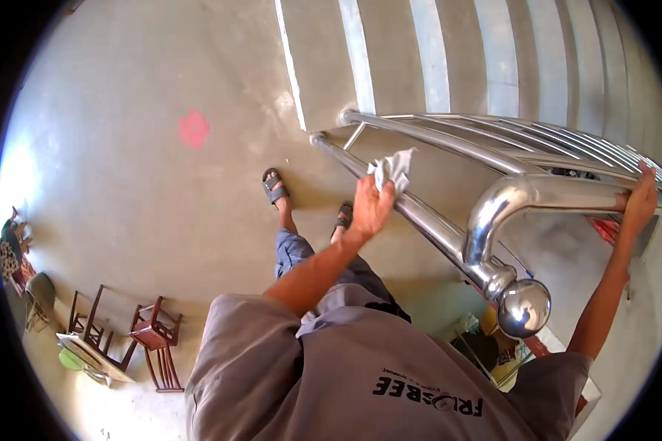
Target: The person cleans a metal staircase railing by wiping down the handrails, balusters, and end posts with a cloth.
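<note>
My left hand (373,207) is closed around a crumpled whitish cloth (394,170), pressed against a slanting stainless-steel post (434,222) of the stair railing. Part of the cloth sticks up past my fingers. Out to the right, my right hand (641,197) grips the thick polished handrail (577,193), its fingers partly hidden behind the tube. The handrail bends down in a curve to join the post near a shiny round ball cap (524,308).
Pale-edged steps (426,59) rise behind the railing's thin bars (537,136). Wooden chairs (154,331) stand at lower left, near a leaning board (95,356). A pinkish-red mark (194,128) is on the concrete floor (140,198). Assorted items (485,345) sit below the ball cap.
</note>
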A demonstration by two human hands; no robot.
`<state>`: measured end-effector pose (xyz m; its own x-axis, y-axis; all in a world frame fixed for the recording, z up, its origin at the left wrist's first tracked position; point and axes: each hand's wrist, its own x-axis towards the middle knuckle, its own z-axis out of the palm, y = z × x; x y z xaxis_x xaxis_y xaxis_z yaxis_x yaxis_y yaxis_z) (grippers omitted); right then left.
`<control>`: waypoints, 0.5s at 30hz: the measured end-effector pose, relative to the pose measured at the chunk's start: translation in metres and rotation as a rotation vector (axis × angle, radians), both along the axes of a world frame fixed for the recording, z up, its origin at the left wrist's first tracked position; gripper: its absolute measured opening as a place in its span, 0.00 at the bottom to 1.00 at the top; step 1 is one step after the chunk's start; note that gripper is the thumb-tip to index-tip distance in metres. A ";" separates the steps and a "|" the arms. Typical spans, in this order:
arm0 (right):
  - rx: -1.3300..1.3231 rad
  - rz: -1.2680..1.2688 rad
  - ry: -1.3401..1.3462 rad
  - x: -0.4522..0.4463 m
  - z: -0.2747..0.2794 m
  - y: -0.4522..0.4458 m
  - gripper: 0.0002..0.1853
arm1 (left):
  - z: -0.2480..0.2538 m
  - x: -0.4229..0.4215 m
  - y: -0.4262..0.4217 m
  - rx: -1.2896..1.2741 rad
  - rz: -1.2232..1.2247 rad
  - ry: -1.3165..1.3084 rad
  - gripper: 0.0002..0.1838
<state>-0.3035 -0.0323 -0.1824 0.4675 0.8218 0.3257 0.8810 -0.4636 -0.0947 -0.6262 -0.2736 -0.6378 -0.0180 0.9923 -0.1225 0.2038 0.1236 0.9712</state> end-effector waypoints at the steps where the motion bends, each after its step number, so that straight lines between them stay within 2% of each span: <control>1: 0.118 0.163 -0.054 -0.006 -0.011 0.000 0.26 | -0.038 0.006 0.001 -0.097 -0.032 0.025 0.18; 2: 0.103 0.160 -0.063 -0.007 -0.011 -0.002 0.26 | -0.068 0.008 0.001 -0.196 -0.064 0.045 0.17; 3: 0.076 0.151 -0.024 -0.008 -0.011 -0.002 0.26 | -0.095 0.005 0.006 -0.183 -0.155 0.176 0.17; 4: 0.049 0.142 0.011 -0.011 -0.006 -0.002 0.27 | -0.105 0.004 0.011 -0.165 -0.245 0.301 0.16; 7: 0.039 0.085 0.014 -0.012 -0.001 0.000 0.26 | -0.098 0.018 0.009 -0.154 -0.246 0.330 0.16; 9: 0.066 0.119 -0.005 0.000 -0.002 -0.002 0.26 | 0.031 -0.006 0.041 -0.743 -0.101 -0.080 0.19; 10: 0.063 0.115 -0.006 -0.002 -0.003 -0.003 0.26 | 0.053 0.005 0.019 -0.399 -0.057 0.003 0.20; 11: 0.071 0.135 -0.012 -0.006 -0.006 -0.003 0.28 | 0.108 -0.005 0.022 -0.351 -0.023 -0.049 0.22; 12: 0.081 0.157 -0.019 -0.010 -0.007 -0.003 0.30 | 0.143 -0.019 0.023 -0.170 -0.101 -0.091 0.23; 13: 0.078 0.158 -0.016 -0.014 -0.006 -0.004 0.30 | 0.162 -0.030 0.027 -0.039 -0.154 -0.140 0.24; 15: 0.102 0.045 0.035 -0.019 -0.008 -0.004 0.29 | 0.151 -0.028 0.030 -0.023 -0.140 -0.181 0.23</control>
